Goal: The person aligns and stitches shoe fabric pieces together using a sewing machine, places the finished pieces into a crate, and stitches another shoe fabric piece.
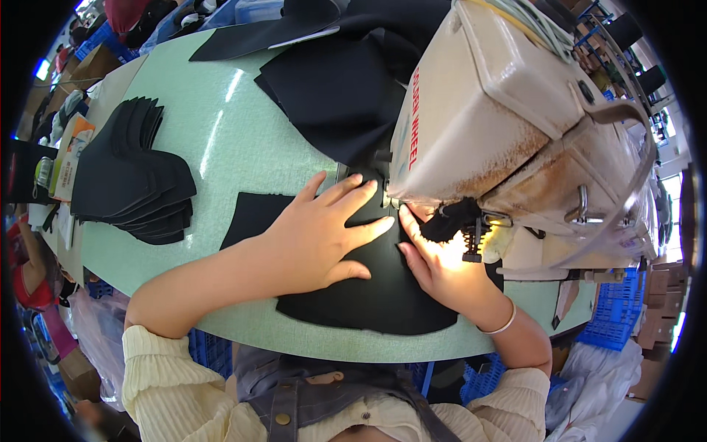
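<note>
The left hand (328, 239) lies palm down, fingers spread wide, on the black cloth (368, 313) beside the sewing machine (471, 110). That broad spread probably serves to press the cloth flat and steady over a large patch, since nothing is pinched there. The right hand (449, 276) rests on the same cloth from the other side, its forefinger stretched close to the small metal foot (395, 203) and its thumb held apart from it. So near the foot, the forefinger seems placed to guide the cloth with care. The remaining right fingers are partly hidden by the machine's black parts, so I cannot tell how they lie.

The cloth sits on the pale green tabletop (243, 140), between the person and the machine, its curved near edge hanging free of both hands. A bright lamp glow falls on the right hand, likely there to light the working spot. At the far left, a stack of black pieces (132, 177) is fanned slightly, which would make single pieces easier to lift. Larger black sheets (331, 92) lie beyond the hands, reaching up to the machine's side.
</note>
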### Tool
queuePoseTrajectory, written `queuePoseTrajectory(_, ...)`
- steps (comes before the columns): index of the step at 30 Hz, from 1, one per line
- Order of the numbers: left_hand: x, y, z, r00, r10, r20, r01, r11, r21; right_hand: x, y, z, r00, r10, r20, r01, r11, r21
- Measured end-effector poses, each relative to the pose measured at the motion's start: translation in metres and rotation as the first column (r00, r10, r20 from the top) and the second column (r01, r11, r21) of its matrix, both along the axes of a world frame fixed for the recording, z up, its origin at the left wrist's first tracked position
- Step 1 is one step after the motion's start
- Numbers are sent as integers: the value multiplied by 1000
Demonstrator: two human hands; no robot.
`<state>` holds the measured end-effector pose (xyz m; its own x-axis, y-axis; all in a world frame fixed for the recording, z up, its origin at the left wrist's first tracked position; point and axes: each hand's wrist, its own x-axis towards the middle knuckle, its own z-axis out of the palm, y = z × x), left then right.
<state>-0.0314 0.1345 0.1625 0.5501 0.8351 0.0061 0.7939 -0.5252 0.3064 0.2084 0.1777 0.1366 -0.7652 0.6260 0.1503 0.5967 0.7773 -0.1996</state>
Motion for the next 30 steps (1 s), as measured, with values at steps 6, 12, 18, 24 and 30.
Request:
queuePoseTrajectory(6, 6, -4, 0, 998, 7, 59, -12, 996, 87, 1, 4, 5, 998, 34, -49, -31, 997, 66)
queuePoseTrajectory(12, -3, 2, 0, 996, -35, 78, 31, 998, 48, 1, 9, 4, 987, 151, 56, -161, 922, 352)
queuePoseTrajectory(18, -11, 14, 0, 995, -58, 84, 56, 998, 27, 24, 18, -22, 971, 158, 179, -215, 905, 366)
queuePoseTrajectory(24, 0, 2, -7, 992, -120, 29, 113, 977, 183, 28, 28, -22, 985, 66, -160, -59, 997, 52)
queuePoseTrajectory(30, 0, -26, 6, 981, -195, 21, 189, 969, 157, 32, -9, 50, 975, 194, -104, -199, 979, -37)
